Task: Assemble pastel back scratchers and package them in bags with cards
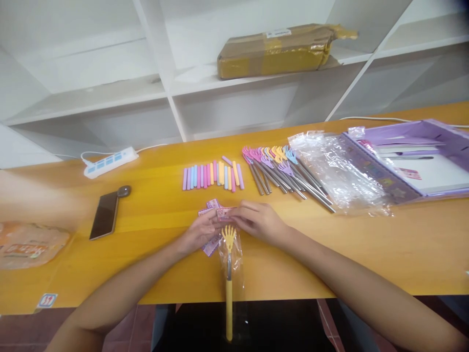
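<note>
one pink printed card [224, 214], lettering illegible, pinched between left grip [200, 233] and right grip [262, 222], just beyond yellow scratcher [229, 293]; sticker [47, 300] near edge of surface [161, 195], first digit 3, second unclear.

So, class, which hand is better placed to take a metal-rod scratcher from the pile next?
Probably the right hand: the scratcher pile lies just ahead of it, farther from the left hand. Both hands hold the pink card, though.

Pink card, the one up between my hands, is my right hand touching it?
Touching. The head view shows it: the right hand grips the pink card at its right end, with no gap between them.
</note>
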Tool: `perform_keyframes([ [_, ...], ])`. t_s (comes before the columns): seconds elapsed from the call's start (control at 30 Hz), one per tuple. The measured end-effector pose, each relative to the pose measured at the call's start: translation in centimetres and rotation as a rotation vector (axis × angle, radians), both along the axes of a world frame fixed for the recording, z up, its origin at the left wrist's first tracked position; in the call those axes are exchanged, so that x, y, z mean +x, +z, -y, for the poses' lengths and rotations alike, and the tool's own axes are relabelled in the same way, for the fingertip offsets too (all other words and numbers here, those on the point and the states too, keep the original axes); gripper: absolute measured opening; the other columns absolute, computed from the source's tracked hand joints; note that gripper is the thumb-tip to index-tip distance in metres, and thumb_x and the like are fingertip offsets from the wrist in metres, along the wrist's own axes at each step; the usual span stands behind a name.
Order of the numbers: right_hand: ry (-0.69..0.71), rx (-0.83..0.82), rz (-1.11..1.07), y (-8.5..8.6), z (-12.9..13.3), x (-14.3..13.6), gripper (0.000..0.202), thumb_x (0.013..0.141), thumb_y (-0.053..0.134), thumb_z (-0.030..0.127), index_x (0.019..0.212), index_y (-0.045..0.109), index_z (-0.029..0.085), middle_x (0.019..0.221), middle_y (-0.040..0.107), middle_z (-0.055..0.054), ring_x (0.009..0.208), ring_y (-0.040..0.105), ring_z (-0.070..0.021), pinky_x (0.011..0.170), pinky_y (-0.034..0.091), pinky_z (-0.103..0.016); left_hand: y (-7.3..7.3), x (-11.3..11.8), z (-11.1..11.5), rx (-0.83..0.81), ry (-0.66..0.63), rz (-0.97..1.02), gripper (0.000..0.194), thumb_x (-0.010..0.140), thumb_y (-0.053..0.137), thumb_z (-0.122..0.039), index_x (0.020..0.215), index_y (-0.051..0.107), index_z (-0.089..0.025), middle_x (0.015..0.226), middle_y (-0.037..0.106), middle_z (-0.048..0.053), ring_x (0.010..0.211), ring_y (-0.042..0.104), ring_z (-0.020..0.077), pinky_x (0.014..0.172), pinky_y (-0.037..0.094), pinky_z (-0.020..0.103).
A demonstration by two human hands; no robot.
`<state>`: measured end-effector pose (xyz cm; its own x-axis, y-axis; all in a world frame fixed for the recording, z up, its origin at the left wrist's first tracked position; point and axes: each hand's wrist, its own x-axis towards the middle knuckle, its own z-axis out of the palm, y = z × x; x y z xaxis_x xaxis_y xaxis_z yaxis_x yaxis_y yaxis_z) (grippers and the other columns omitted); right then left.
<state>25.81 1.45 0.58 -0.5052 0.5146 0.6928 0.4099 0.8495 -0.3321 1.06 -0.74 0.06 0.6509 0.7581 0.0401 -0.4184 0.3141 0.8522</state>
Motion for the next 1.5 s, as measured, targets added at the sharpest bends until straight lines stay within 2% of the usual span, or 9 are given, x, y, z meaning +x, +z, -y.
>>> perform_keyframes([
  [0.13, 0.049, -0.023, 0.007, 0.2, 0.0, 0.1, 0.014, 0.108, 0.065, 0.021, 0.117, 0.075, 0.023, 0.094, 0.074, -0.003, 0.077, 0.069, -0.0114, 0.064, 0.052, -0.025, -0.2, -0.1, 0.1, 0.002, 0.017, -0.034, 0.059, 0.096, 0.079, -0.036, 0.152, 0.069, -0.021, 0.148, 0.073, 0.015, 0.135, 0.071, 0.0296, 0.12, 0.051, 0.042],
  [0.27, 0.118, -0.094, -0.008, 0.2, 0.2, -0.2, 0.017, 0.109, 0.064, 0.023, 0.122, 0.074, 0.025, 0.104, 0.076, -0.004, 0.085, 0.071, -0.0125, 0.07, 0.055, -0.026, -0.7, -0.2, 0.2, 0.008, 0.151, -0.167, 0.044, 0.103, 0.075, -0.043, 0.142, 0.075, -0.022, 0.143, 0.075, 0.014, 0.127, 0.074, 0.0276, 0.113, 0.054, 0.04],
  [0.37, 0.107, -0.34, -0.108, -0.1, 0.6, -0.8, 0.012, 0.109, 0.066, 0.034, 0.107, 0.069, 0.023, 0.088, 0.069, -0.001, 0.071, 0.063, -0.0109, 0.063, 0.05, -0.025, -0.8, -0.2, 0.2, 0.115, 0.265, -0.326, 0.042, 0.103, 0.075, -0.05, 0.133, 0.079, -0.022, 0.132, 0.08, 0.011, 0.118, 0.075, 0.0253, 0.105, 0.055, 0.036],
  [0.5, 0.052, -0.697, -0.334, -0.7, 0.9, -1.8, 0.031, 0.106, 0.069, 0.046, 0.1, 0.047, 0.024, 0.071, 0.049, 0.007, 0.058, 0.046, -0.0089, 0.053, 0.037, -0.023, -0.5, 0.0, 0.1, 0.229, 0.338, -0.503, 0.046, 0.103, 0.071, -0.058, 0.128, 0.08, -0.019, 0.124, 0.082, 0.011, 0.116, 0.074, 0.0261, 0.105, 0.054, 0.036],
  [0.63, 0.097, -0.836, -0.335, -1.0, 0.7, -2.4, 0.039, 0.103, 0.07, 0.055, 0.097, 0.047, 0.023, 0.071, 0.048, 0.007, 0.061, 0.044, -0.0092, 0.055, 0.035, -0.022, -0.5, 0.1, 0.1, 0.224, 0.353, -0.542, 0.049, 0.102, 0.072, -0.061, 0.124, 0.079, -0.018, 0.117, 0.082, 0.01, 0.108, 0.074, 0.0256, 0.098, 0.055, 0.035],
  [0.77, 0.065, -0.82, -0.287, -1.0, 0.6, -2.5, 0.046, 0.103, 0.069, 0.057, 0.085, 0.047, 0.022, 0.07, 0.048, 0.006, 0.063, 0.042, -0.0096, 0.059, 0.034, -0.024, -0.7, 0.1, 0.2, 0.23, 0.353, -0.597, 0.051, 0.101, 0.07, -0.064, 0.12, 0.08, -0.018, 0.105, 0.081, 0.008, 0.091, 0.071, 0.0224, 0.085, 0.055, 0.033],
  [1.07, 0.112, -0.818, -0.253, -0.6, 0.7, -2.5, 0.043, 0.106, 0.062, 0.051, 0.081, 0.045, 0.021, 0.072, 0.043, 0.005, 0.065, 0.038, -0.0099, 0.06, 0.031, -0.025, -0.5, -0.1, 0.3, 0.334, 0.341, -0.691, 0.049, 0.107, 0.06, -0.062, 0.115, 0.077, -0.016, 0.094, 0.075, 0.006, 0.086, 0.068, 0.0208, 0.082, 0.052, 0.032],
  [1.33, 0.157, -0.818, -0.223, -0.2, 0.6, -1.5, 0.032, 0.104, 0.059, 0.043, 0.084, 0.048, 0.021, 0.074, 0.047, 0.004, 0.067, 0.041, -0.0102, 0.062, 0.033, -0.024, 0.2, -0.5, 0.6, 0.455, 0.323, -0.664, 0.056, 0.113, 0.049, -0.06, 0.128, 0.077, -0.015, 0.118, 0.079, 0.012, 0.106, 0.071, 0.0253, 0.097, 0.053, 0.035],
  [1.5, 0.166, -0.806, -0.236, 0.0, 0.7, -1.4, 0.033, 0.102, 0.061, 0.041, 0.08, 0.046, 0.021, 0.07, 0.044, 0.005, 0.064, 0.038, -0.0097, 0.06, 0.03, -0.024, 0.6, -0.6, 0.7, 0.421, 0.327, -0.674, 0.053, 0.111, 0.055, -0.061, 0.126, 0.077, -0.015, 0.111, 0.079, 0.01, 0.096, 0.072, 0.0217, 0.087, 0.056, 0.032],
])
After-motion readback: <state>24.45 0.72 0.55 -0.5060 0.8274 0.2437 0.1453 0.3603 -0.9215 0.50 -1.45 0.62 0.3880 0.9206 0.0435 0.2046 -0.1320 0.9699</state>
